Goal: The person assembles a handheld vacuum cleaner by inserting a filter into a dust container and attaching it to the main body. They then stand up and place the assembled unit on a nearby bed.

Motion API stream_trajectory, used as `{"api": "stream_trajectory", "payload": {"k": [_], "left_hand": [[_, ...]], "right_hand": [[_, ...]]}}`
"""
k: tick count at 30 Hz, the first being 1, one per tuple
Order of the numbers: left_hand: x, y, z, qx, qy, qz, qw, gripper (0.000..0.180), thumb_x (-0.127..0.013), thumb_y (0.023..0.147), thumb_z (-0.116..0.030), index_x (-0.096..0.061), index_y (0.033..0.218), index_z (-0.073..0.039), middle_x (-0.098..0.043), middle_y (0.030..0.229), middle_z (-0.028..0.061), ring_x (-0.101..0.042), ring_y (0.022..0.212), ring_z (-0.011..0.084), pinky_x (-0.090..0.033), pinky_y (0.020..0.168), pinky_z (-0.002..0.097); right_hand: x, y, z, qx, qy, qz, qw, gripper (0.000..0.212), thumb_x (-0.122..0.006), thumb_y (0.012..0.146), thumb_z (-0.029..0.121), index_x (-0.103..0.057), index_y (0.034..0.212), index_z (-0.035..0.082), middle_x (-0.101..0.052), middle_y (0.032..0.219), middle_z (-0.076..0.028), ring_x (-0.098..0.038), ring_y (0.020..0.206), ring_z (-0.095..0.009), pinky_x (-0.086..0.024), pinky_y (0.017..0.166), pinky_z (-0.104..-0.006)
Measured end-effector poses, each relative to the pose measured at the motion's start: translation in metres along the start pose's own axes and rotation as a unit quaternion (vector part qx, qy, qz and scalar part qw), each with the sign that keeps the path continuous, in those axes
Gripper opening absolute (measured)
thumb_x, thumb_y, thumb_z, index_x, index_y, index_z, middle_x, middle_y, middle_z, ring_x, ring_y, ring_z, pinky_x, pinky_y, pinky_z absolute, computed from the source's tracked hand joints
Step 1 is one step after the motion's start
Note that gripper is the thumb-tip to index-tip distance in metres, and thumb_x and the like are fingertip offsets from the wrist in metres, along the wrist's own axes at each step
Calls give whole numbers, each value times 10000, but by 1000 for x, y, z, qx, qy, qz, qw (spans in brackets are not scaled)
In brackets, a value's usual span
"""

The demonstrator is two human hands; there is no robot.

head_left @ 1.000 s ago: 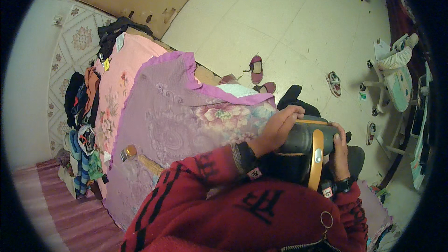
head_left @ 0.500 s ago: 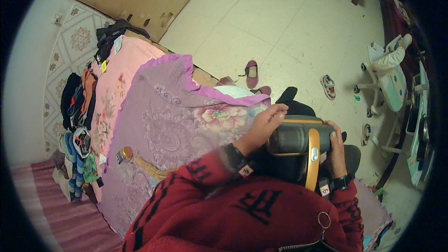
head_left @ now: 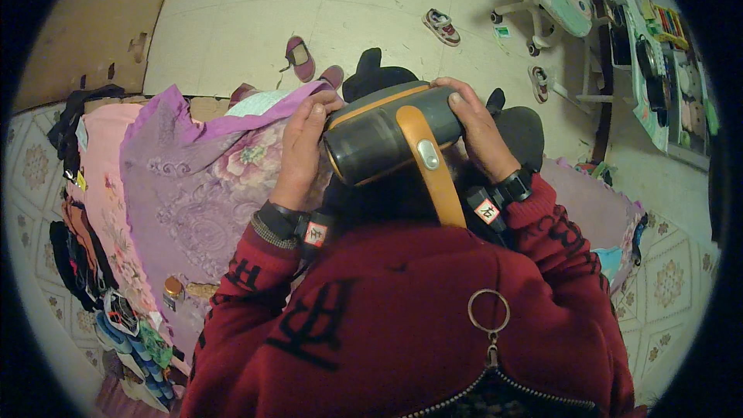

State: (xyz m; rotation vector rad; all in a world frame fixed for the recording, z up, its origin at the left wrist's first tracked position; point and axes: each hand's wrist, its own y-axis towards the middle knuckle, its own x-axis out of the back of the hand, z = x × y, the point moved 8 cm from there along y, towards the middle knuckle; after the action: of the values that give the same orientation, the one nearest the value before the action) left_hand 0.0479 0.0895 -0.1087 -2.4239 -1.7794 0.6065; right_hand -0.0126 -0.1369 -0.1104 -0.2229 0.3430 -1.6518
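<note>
A grey handheld vacuum [head_left: 375,143] with a dark see-through drum, orange trim and an orange handle [head_left: 429,162] is held in front of my chest, tilted. My left hand [head_left: 302,147] grips its left end, thumb up and fingers curled round the far side. On the right end my right hand [head_left: 480,128] is closed, thumb lying along the casing and fingers over the far edge. The handle, with a silver button, points back toward my red sweater. The vacuum's underside and most of my fingertips are hidden.
To the left lies a bed with a purple floral quilt [head_left: 186,178], with a small orange-lidded jar [head_left: 172,287] on it. Folded clothes [head_left: 85,248] are piled at the bed's far left. Maroon shoes [head_left: 299,59] and a sneaker [head_left: 441,27] sit on the tiled floor near a wheeled chair [head_left: 561,0].
The view has swung to the right. My left hand, earlier held with fingers stretched at the vacuum's left side, now wraps round its end. The vacuum has tilted, its right end higher.
</note>
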Motion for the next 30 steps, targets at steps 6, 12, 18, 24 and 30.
{"api": "stream_trajectory", "payload": {"k": [6, 12, 18, 24, 30], "left_hand": [[-1, 5, 10, 11, -1, 0, 1000, 311, -430, 943, -229, -535, 1094, 22, -574, 1031, 108, -538, 962, 154, -428, 861, 265], [2, 9, 12, 14, 27, 2, 1000, 323, -434, 945, -252, -549, 1081, 18, -590, 1003, 102, -545, 951, 149, -430, 851, 264], [2, 13, 18, 42, 15, 1, 999, 323, -423, 952, -259, -557, 1065, 13, -603, 979, 104, -561, 915, 145, -436, 831, 255], [4, 11, 14, 24, 72, 8, 997, 325, -408, 951, -250, -545, 1090, 10, -588, 1028, 105, -539, 971, 156, -415, 874, 274], [14, -6, -15, -18, 118, 3, 993, 342, -408, 942, -217, -501, 1174, 16, -555, 1089, 108, -519, 1024, 172, -381, 930, 292]], "right_hand": [[0, 0, 0, -3, 3, 10, 1000, 369, -391, 942, 267, -455, 1225, 39, -500, 1192, -89, -429, 1143, -177, -292, 1008, -289], [-1, 1, 0, 5, -15, 14, 1000, 374, -380, 947, 266, -451, 1231, 33, -499, 1198, -95, -432, 1145, -177, -299, 1006, -288], [1, 2, -3, 4, -3, 12, 1000, 377, -385, 947, 267, -447, 1235, 32, -496, 1208, -96, -436, 1145, -177, -303, 1006, -292], [-1, 2, 0, 11, -8, 13, 1000, 373, -386, 941, 266, -456, 1227, 36, -496, 1205, -93, -436, 1140, -177, -303, 1002, -291], [-1, -2, 3, -8, -12, 4, 1000, 366, -380, 934, 255, -460, 1216, 37, -502, 1187, -86, -446, 1116, -174, -308, 992, -286]]}}
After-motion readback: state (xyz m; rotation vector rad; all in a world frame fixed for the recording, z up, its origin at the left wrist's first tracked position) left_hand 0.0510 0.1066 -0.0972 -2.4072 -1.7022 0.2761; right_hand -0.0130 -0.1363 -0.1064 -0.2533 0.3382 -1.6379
